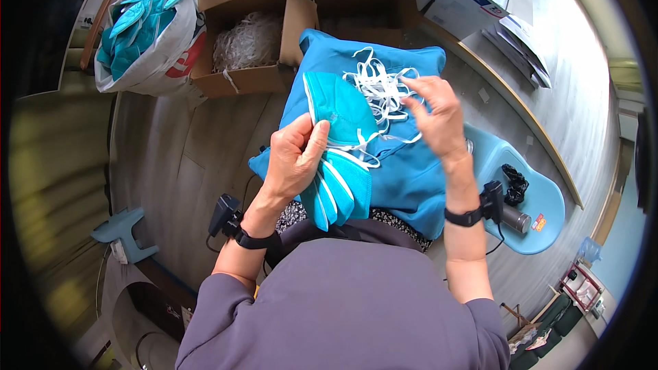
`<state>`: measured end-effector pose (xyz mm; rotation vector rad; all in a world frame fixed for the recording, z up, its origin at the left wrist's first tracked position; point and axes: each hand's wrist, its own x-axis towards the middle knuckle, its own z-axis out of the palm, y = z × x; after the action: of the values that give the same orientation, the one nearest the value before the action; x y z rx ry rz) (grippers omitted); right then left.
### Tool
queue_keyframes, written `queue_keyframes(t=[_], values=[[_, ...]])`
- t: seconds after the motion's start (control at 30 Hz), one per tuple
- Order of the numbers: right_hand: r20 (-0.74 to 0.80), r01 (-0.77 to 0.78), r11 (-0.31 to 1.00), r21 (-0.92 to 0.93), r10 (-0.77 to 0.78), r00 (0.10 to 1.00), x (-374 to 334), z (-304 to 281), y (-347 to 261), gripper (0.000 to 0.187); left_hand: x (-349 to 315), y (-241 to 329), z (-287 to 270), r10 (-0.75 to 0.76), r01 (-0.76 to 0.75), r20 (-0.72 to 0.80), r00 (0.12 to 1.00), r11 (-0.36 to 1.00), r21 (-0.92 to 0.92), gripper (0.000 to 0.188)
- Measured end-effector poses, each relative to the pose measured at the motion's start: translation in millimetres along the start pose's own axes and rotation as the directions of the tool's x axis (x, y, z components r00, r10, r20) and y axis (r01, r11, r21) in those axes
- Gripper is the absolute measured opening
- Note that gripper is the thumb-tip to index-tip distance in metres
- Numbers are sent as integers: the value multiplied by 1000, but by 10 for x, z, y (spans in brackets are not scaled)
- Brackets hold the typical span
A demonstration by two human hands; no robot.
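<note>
My left hand (291,157) grips a teal folded face mask (339,106) with white edging, thumb on top. Several more teal masks (336,188) fan out below that hand, overlapping one another. Beside the upper mask lies a tangled heap of white elastic straps (377,89). At its right side, my right hand (439,116) has thumb and fingers curled together on a white strap; the exact grip is partly hidden. A loose strap runs from the mask's lower edge towards that hand. All this rests on a blue cloth-covered pad (411,178) in front of my body.
A white bag (147,72) full of teal masks stands at the far left. Next to it is a cardboard box (257,79) with white strap material. On the right, a light blue stool (548,199) carries a flask (515,219) and a black plastic bag (514,183).
</note>
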<state>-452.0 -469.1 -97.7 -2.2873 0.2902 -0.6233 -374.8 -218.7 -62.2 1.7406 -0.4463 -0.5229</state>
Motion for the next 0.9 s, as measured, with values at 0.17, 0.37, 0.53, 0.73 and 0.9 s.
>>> queue_keyframes(t=[0.17, 0.37, 0.53, 0.73, 0.9], values=[[71, 21, 965, 261, -41, 997, -143, 96, -642, 15, 38, -24, 17, 67, -66, -59, 996, 998, 7, 23], [176, -61, 962, 267, 13, 984, -289, 327, -666, 18, -52, 114, 141, 207, -198, -93, 974, 975, 97, 12], [30, -68, 981, 183, 64, 998, -325, 302, -738, 20, -84, 64, 111, 257, -246, -98, 961, 962, 115, 15], [-162, -15, 987, 161, 41, 986, -300, 325, -770, 18, -106, 30, 123, 212, -209, -145, 966, 977, 37, 16], [-122, 128, 958, 258, -99, 988, -382, 333, -706, 13, -81, -1, 103, 121, -128, -146, 982, 991, -36, 18]])
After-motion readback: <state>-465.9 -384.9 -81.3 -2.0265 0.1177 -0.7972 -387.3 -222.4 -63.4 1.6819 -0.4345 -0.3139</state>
